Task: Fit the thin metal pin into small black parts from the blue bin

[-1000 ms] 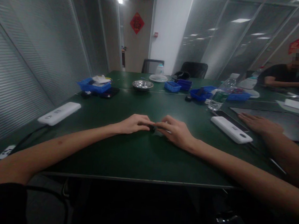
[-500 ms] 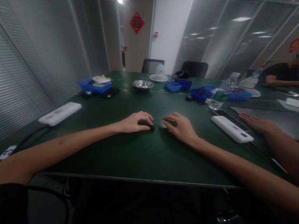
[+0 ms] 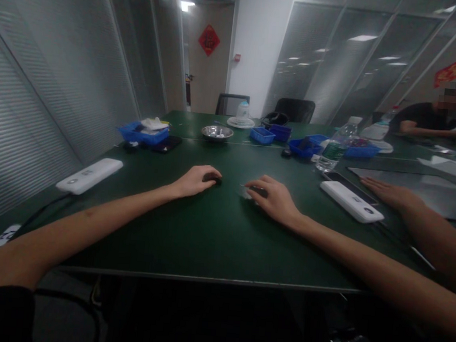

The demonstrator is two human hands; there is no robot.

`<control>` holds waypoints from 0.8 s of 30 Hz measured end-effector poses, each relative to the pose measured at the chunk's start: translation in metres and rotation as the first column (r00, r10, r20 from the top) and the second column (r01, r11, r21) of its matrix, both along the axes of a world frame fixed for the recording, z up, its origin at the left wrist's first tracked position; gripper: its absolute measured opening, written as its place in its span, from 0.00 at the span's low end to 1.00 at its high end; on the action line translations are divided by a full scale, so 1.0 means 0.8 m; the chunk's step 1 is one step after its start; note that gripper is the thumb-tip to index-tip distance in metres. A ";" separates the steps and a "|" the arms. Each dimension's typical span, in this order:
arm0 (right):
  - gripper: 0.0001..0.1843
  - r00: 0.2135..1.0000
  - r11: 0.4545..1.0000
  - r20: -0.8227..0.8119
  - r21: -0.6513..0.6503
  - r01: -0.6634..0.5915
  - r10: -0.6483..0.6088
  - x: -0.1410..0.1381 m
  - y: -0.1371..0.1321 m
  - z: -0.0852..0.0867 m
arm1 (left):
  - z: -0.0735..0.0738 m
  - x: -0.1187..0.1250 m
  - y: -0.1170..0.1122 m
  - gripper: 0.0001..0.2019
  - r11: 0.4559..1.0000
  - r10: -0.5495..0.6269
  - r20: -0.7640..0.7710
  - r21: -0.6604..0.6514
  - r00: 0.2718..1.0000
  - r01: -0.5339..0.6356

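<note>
Slightly left of the middle of the green table (image 3: 222,234), my left hand (image 3: 195,180) has its fingers curled round a small black object (image 3: 218,181). Its kind is hard to make out. To the right, my right hand (image 3: 276,196) is closed, thumb and fingertips together, on a small clear, plastic-looking piece (image 3: 244,191). A dark patch shows inside that grip, and I cannot tell whether it is a thing or shadow. Between the two hands there is a gap, so they do not touch.
White power banks with cables lie at left (image 3: 89,176) and right (image 3: 352,202). Behind stand a metal bowl (image 3: 217,133), blue trays (image 3: 262,135) and a water bottle (image 3: 336,148). Another person's hand (image 3: 389,193) rests on a grey mat (image 3: 441,195); a further person sits far right.
My left hand has drawn back to the left with the black object, widening the gap between the hands. My right hand stays nearly in place. The view has tilted slightly.
</note>
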State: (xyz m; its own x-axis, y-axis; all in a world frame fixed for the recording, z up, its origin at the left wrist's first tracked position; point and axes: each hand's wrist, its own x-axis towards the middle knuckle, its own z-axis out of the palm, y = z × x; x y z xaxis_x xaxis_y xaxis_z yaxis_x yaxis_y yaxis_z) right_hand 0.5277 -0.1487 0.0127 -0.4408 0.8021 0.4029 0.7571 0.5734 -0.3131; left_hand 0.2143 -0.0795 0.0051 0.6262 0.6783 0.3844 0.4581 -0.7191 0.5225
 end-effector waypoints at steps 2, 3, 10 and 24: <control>0.15 1.000 1.000 0.003 -0.006 0.003 -0.003 0.000 0.000 0.000 | -0.002 -0.027 0.028 0.15 0.994 0.107 0.005 0.028 0.994 -0.107; 0.15 1.000 1.000 0.004 -0.006 0.002 -0.002 0.000 -0.001 0.000 | -0.003 -0.042 0.042 0.15 0.987 0.159 0.004 0.038 0.987 -0.159; 0.15 1.000 1.000 0.008 -0.020 -0.002 0.003 0.000 0.001 -0.001 | -0.010 -0.142 0.101 0.11 0.892 0.439 0.008 0.119 0.898 -0.437; 0.15 1.000 1.000 0.021 -0.015 -0.009 0.009 0.000 0.002 -0.002 | -0.032 -0.163 0.122 0.16 0.880 0.413 -0.032 0.269 0.910 -0.391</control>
